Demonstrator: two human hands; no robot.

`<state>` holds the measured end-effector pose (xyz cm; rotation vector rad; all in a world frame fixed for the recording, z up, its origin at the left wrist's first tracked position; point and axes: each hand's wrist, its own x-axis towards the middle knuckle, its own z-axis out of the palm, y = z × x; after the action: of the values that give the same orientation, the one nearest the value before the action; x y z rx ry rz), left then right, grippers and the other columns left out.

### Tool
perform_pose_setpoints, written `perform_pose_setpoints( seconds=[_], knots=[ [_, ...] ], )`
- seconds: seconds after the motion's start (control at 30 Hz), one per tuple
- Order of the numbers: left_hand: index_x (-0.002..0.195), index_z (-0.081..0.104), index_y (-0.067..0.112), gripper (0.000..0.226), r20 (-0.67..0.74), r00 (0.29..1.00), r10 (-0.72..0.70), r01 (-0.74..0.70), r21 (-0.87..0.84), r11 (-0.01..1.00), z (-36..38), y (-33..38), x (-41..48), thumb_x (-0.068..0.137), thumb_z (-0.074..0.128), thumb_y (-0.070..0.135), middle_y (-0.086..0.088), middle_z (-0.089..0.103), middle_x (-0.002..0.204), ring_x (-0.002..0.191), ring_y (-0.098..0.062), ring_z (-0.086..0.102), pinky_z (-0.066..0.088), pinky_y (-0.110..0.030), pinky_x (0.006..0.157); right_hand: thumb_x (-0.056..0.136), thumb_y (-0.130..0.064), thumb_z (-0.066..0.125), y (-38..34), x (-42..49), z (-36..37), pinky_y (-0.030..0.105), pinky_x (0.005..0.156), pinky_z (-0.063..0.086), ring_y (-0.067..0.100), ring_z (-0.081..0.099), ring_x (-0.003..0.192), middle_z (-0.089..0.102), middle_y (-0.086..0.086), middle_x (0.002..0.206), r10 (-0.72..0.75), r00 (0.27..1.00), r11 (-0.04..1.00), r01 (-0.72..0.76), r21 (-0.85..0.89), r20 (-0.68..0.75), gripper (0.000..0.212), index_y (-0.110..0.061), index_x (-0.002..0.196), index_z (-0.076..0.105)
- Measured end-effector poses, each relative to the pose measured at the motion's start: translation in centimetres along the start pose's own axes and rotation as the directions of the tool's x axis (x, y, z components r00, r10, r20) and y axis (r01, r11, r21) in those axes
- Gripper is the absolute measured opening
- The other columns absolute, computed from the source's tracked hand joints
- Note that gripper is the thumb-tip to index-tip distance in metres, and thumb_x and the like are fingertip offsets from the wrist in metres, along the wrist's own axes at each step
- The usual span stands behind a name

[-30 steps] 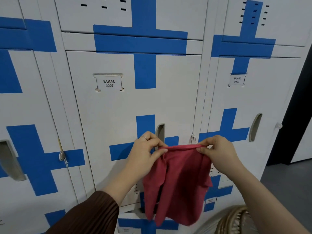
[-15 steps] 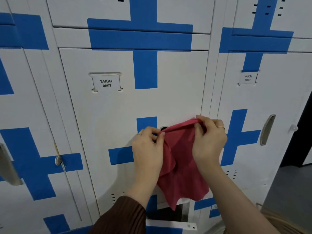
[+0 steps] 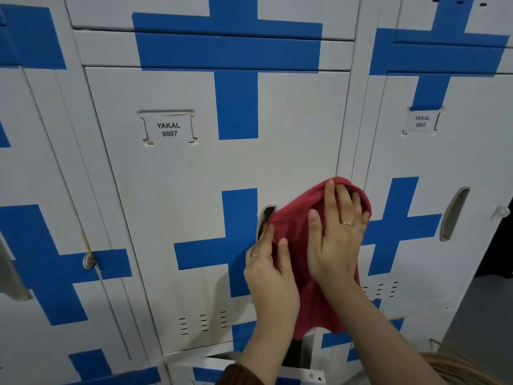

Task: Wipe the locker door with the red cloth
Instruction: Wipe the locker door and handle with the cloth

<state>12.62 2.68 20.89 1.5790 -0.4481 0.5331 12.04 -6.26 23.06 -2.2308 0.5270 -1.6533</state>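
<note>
Locker door (image 3: 194, 195) white, blue crosses (image 3: 236, 107); red cloth (image 3: 298, 229) pressed.

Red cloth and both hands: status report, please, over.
Right hand flat, pressing red cloth against locker door. Left hand pinching the cloth's left edge beside handle slot. Nothing blocking the door.

Left hand (image 3: 270, 270) pinches; right hand (image 3: 337, 240) presses flat, outspread.

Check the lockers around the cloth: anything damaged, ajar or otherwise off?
Yes. The lower locker door beneath the YAKAL 0007 door appears ajar, a dark gap showing just under the red cloth. The 0007 label holder also looks chipped at its lower corners.
</note>
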Motion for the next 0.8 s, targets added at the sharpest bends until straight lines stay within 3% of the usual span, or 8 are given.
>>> perform_pose_setpoints(
  seconds=[0.1,0.2,0.3,0.43,0.53,0.67,0.8],
  knots=[
    [0.118,0.063,0.022,0.029,-0.050,0.998,-0.039,0.037,-0.056,0.998,0.2,1.2,0.9,0.092,0.052,0.030,0.002,0.067,0.092,0.085,-0.011,0.059,0.049,-0.024,0.081,0.092,-0.056,0.012,0.0,0.6,0.6,0.049,0.109,0.002,0.030,0.012,0.137,0.024,0.006,0.149,0.008,0.999,0.999,-0.007,-0.032,0.033,0.062,-0.021,0.144,0.017],
    [0.100,0.072,0.014,0.024,-0.096,0.992,-0.082,0.069,-0.128,0.989,0.4,1.8,2.1,0.091,0.056,0.030,0.008,0.061,0.063,0.057,0.000,0.051,0.039,-0.007,0.059,0.091,-0.054,0.028,0.0,1.7,0.6,0.051,0.111,0.013,0.031,0.012,0.136,0.014,0.007,0.148,0.006,1.000,0.999,-0.006,-0.037,0.001,0.060,-0.025,0.142,0.021],
    [0.088,0.075,0.008,0.025,-0.126,0.982,-0.144,0.122,-0.165,0.979,0.5,2.1,3.3,0.088,0.062,0.029,0.009,0.045,0.045,0.045,0.003,0.044,0.033,-0.005,0.050,0.090,-0.052,0.039,-0.1,2.8,0.4,0.047,0.112,0.016,0.031,0.006,0.137,0.003,0.017,0.148,0.058,0.998,0.998,-0.058,-0.007,-0.023,0.059,-0.029,0.141,0.023],
    [0.089,0.075,0.010,0.022,-0.130,0.981,-0.143,0.124,-0.145,0.982,0.5,2.2,3.7,0.084,0.067,0.029,0.005,0.067,0.063,0.055,-0.003,0.055,0.037,-0.002,0.057,0.089,-0.060,0.026,0.5,2.8,1.0,0.047,0.111,0.001,0.031,-0.002,0.138,-0.003,0.017,0.152,0.010,0.999,0.991,-0.005,-0.131,0.037,0.068,-0.030,0.144,0.001],
    [0.089,0.075,0.011,0.018,-0.123,0.985,-0.123,0.108,-0.123,0.987,0.4,1.7,3.8,0.082,0.070,0.027,0.005,0.071,0.072,0.065,-0.003,0.063,0.043,-0.004,0.064,0.085,-0.062,0.031,0.9,2.5,1.3,0.042,0.110,-0.006,0.030,-0.001,0.139,-0.007,0.013,0.153,0.028,0.999,0.998,-0.026,-0.064,0.027,0.083,-0.022,0.140,-0.017],
    [0.089,0.075,0.010,0.020,-0.106,0.991,-0.084,0.080,-0.043,0.996,0.3,0.8,3.5,0.081,0.071,0.028,-0.001,0.072,0.074,0.069,-0.010,0.066,0.053,-0.026,0.073,0.081,-0.060,0.047,0.8,3.0,0.9,0.039,0.111,-0.008,0.028,-0.001,0.140,-0.004,0.017,0.153,0.043,0.999,0.999,-0.043,0.032,0.004,0.100,-0.013,0.138,-0.020],
    [0.089,0.075,0.010,0.020,-0.099,0.990,-0.101,0.096,-0.056,0.994,0.3,0.8,3.4,0.080,0.071,0.027,0.000,0.072,0.074,0.068,-0.009,0.066,0.053,-0.025,0.073,0.081,-0.062,0.046,0.9,4.7,0.6,0.030,0.109,-0.017,0.014,-0.012,0.138,-0.012,0.016,0.152,-0.090,0.996,0.996,0.090,-0.022,0.030,0.101,-0.010,0.140,-0.017]
  ],
)
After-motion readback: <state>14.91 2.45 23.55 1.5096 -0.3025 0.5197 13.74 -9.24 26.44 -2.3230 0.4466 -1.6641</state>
